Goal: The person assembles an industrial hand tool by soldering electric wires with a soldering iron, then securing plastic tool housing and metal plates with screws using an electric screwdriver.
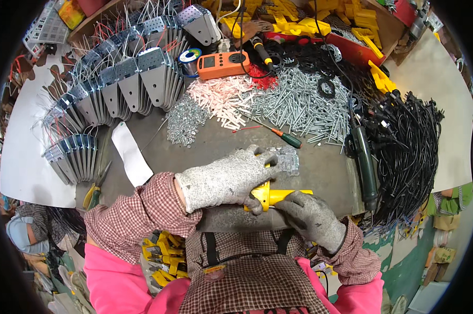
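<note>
My left hand [228, 178], in a grey-white knit glove, is closed around a yellow plastic housing [273, 195] near the table's front edge. The housing has a wide body and an arm stretching to the right. Beside its lower right side is my gloved right hand [315, 220], fingers pinched together against it; a small pale tip shows at the fingertips, too little to name. Just beyond my left fingers lie clear plastic pieces [289, 161]. A screwdriver [282, 136] with a green handle rests farther back.
Beyond the hands are heaps of long screws [304, 104], pale pink sleeves [221, 99] and small nuts [186, 120]. Grey metal plates [155, 78] with wires stand at left. An orange meter [223, 65] sits behind. A dark power screwdriver [364, 162] hangs at right by black cables [409, 152].
</note>
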